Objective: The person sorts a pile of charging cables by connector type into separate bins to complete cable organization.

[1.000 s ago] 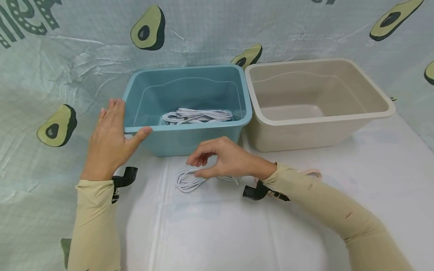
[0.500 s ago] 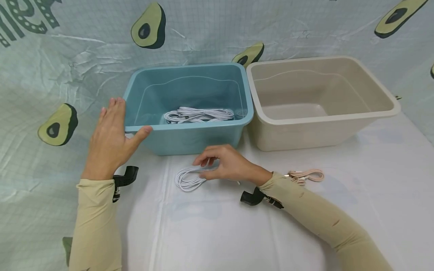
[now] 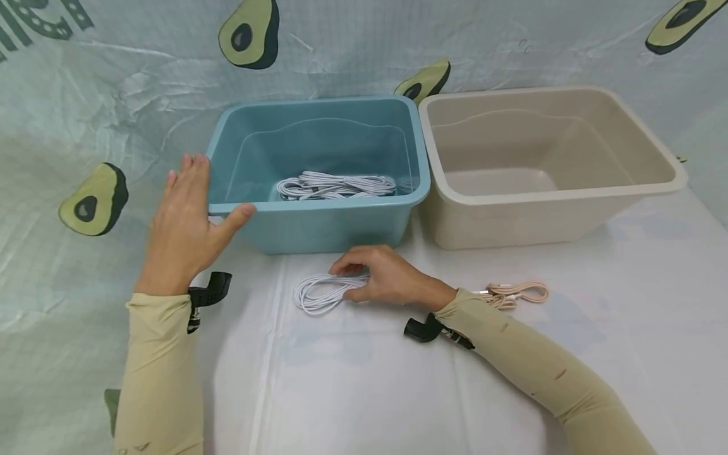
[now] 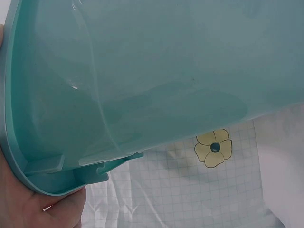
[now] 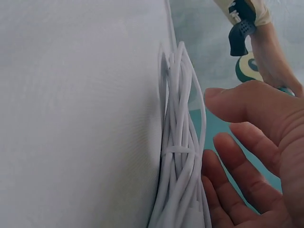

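Note:
In the head view my left hand (image 3: 181, 230) rests on the near left corner of the blue bin (image 3: 324, 230), fingers straight along its side and thumb over the front rim. In the left wrist view the rim (image 4: 9, 137) lies against this hand. My right hand (image 3: 392, 278) is at the right part of a coiled white cable (image 3: 318, 296) on the table. Its thumb and fingers are spread on either side of the coil. In the right wrist view the thumb and fingers sit close beside the banded cable bundle (image 5: 180, 142), not closed round it.
Several coiled white cables (image 3: 335, 186) lie inside the blue bin. A beige bin (image 3: 540, 218) stands against its right side. A pinkish coiled cable (image 3: 514, 294) lies on the white-covered table (image 3: 364, 385), behind the right forearm. Avocado-printed sheeting (image 3: 352, 44) hangs behind.
My right hand has shifted slightly right and lowered to the white cable. The pinkish cable has come out from behind the right sleeve. My left hand has stayed on the bin.

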The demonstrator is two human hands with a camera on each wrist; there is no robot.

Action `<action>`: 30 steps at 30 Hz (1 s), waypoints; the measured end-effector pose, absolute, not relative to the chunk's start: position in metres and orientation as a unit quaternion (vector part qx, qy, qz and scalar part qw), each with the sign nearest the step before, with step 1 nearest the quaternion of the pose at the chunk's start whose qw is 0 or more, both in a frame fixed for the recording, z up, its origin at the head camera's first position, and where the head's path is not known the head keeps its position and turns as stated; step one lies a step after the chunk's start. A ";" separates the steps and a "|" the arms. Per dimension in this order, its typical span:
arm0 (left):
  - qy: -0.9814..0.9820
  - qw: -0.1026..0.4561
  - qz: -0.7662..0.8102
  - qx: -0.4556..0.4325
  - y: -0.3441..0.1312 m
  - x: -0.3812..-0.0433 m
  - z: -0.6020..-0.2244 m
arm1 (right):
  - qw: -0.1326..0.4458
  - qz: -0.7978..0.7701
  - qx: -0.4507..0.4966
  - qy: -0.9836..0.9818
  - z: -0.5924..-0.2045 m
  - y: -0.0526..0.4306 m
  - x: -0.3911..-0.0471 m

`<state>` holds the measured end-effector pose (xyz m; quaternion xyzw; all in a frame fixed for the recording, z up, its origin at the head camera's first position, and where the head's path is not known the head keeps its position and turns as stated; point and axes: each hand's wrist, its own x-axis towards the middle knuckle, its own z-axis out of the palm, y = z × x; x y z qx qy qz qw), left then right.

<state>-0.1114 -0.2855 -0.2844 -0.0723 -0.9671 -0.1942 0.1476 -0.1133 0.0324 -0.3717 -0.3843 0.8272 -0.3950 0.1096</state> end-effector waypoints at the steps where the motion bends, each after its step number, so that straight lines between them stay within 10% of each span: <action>1: -0.967 0.147 -0.194 -0.073 -0.286 -0.112 -0.284 | 0.108 -0.390 -0.386 0.829 -0.372 0.032 -0.114; 30: -0.966 0.152 -0.194 -0.075 -0.285 -0.111 -0.284 | 0.095 -0.340 -0.398 0.847 -0.377 0.034 -0.114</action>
